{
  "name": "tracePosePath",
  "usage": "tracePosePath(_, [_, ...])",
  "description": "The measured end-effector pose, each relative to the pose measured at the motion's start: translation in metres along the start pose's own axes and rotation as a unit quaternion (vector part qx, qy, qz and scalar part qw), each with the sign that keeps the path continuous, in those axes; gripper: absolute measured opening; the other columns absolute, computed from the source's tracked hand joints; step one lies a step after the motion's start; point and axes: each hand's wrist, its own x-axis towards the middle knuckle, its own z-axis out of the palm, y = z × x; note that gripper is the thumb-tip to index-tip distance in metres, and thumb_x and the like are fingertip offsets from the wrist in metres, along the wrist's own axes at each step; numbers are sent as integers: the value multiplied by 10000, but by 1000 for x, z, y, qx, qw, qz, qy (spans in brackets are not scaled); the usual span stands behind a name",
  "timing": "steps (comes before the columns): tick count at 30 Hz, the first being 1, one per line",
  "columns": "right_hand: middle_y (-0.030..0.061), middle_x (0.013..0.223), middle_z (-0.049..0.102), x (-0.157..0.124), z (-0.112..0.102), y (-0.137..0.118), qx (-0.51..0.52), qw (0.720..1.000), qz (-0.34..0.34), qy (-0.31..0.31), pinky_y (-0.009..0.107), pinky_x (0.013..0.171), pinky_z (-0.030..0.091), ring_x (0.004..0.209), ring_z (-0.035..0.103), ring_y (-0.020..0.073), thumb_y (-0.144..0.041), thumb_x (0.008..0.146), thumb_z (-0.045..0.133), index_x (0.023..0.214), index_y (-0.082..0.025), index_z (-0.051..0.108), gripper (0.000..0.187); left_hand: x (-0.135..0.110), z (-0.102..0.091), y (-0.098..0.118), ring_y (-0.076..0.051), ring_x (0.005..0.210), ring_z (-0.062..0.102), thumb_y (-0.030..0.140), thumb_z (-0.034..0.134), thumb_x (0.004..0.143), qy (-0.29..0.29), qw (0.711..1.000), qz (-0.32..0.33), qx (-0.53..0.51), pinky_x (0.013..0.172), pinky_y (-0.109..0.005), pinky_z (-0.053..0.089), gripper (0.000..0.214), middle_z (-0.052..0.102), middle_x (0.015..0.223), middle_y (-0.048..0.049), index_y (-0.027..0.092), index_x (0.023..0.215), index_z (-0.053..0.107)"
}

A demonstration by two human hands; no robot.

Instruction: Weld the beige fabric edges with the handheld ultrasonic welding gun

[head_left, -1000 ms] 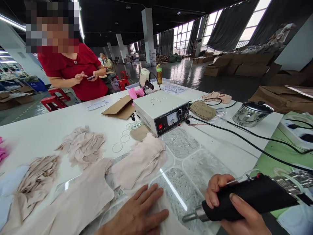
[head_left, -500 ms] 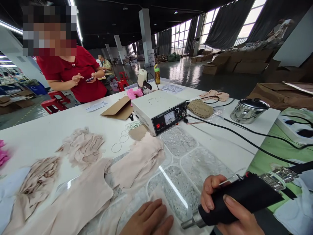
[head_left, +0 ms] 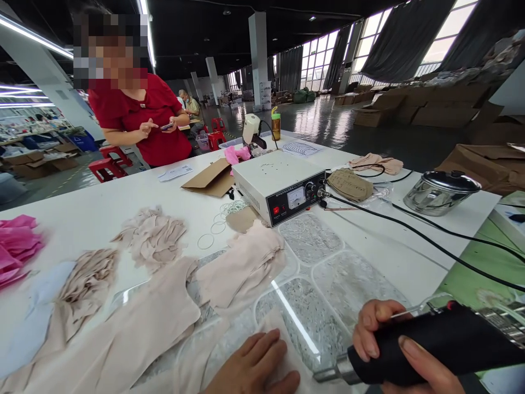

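My right hand (head_left: 385,345) is wrapped round a black handheld welding tool (head_left: 443,342); its metal tip (head_left: 328,375) points left, low over a scratched clear plate (head_left: 328,284). My left hand (head_left: 254,369) lies flat, fingers stretched out, on a pale pink fabric piece (head_left: 283,339) at the near edge, just left of the tip. A black cable (head_left: 410,232) runs from the tool to a white control box (head_left: 283,186) with a meter on its front.
Beige fabric stacks (head_left: 241,262) and heaps (head_left: 151,238) lie left of the plate, pink fabric (head_left: 16,246) at far left. Thin rings (head_left: 211,238), cardboard (head_left: 211,178), a steel pot (head_left: 441,191) stand on the white table. A person in red (head_left: 139,120) holds a phone across it.
The view has shifted left and slightly down. My left hand has drawn back toward the near edge, and the tool sits lower and further right in frame.
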Motion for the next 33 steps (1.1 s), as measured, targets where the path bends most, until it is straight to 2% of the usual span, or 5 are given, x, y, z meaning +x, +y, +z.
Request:
tracePosePath(4, [5,771,504,3,2,2,-7,1000,-19,-12,300,516,497,563,530,139,-365,817,563,868,-252,596,127,-2,2,2,-255,1162,573,371,602,950,-12,1000,-6,-1,924,-354,511,265,621,1162,-83,247,1183,592])
tracePosePath(9, [-6,785,511,4,9,7,-23,998,-44,-45,281,540,503,582,536,125,-393,830,574,889,-252,586,154,-1,3,2,-250,1158,573,334,601,952,-1,1000,-10,-2,908,-350,519,228,623,1154,-78,250,1163,600])
tracePosePath(14, [-8,796,517,5,16,9,-26,997,-44,-58,286,557,508,594,550,124,-392,841,586,898,-254,585,149,-3,10,3,-248,1135,587,313,588,958,51,999,-17,0,888,-347,527,191,630,1131,-74,250,1136,610])
tracePosePath(20, [-7,808,513,7,18,10,-39,995,-58,-70,293,568,516,602,557,127,-388,854,583,908,-255,582,143,2,0,1,-254,1133,598,311,563,974,9,1000,-4,-6,890,-350,531,190,636,1137,-89,236,1142,611])
tracePosePath(33, [-14,786,518,7,23,14,-68,992,-75,-77,299,568,492,597,546,133,-380,881,572,861,-263,570,118,6,-2,-1,-257,1128,596,324,529,986,39,999,-14,-23,899,-361,522,168,645,1108,-90,232,1070,642])
